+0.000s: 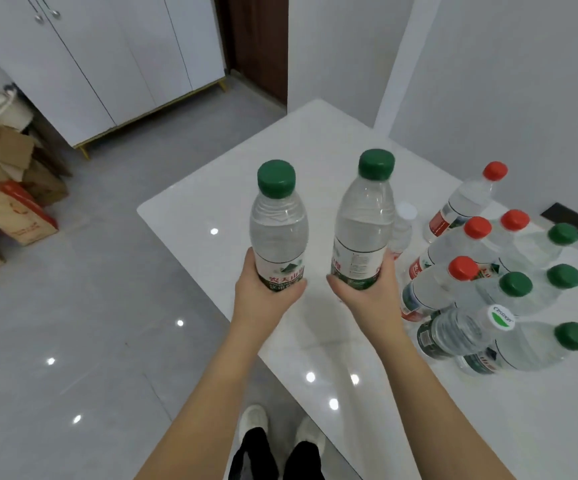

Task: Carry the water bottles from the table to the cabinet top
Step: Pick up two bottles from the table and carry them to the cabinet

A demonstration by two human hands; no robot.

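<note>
Gripping the left bottle (278, 230) around its label, the left hand (267, 292) holds it upright, apparently lifted off the table (315, 143). The right hand (370, 296) wraps the right bottle (363, 223) likewise, just beside it. Ten or so other bottles (488, 282) crowd the table's right side. The white cabinet (114, 64) stands well apart across the floor, its top out of view, so most of the carrying seems left to do.

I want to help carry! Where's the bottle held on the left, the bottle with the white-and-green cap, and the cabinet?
Left held bottle (279, 233): head view, clear body above the label.
White-and-green-cap bottle (500, 317): head view, top of its cap.
White cabinet (114, 64): head view, a door front.
</note>
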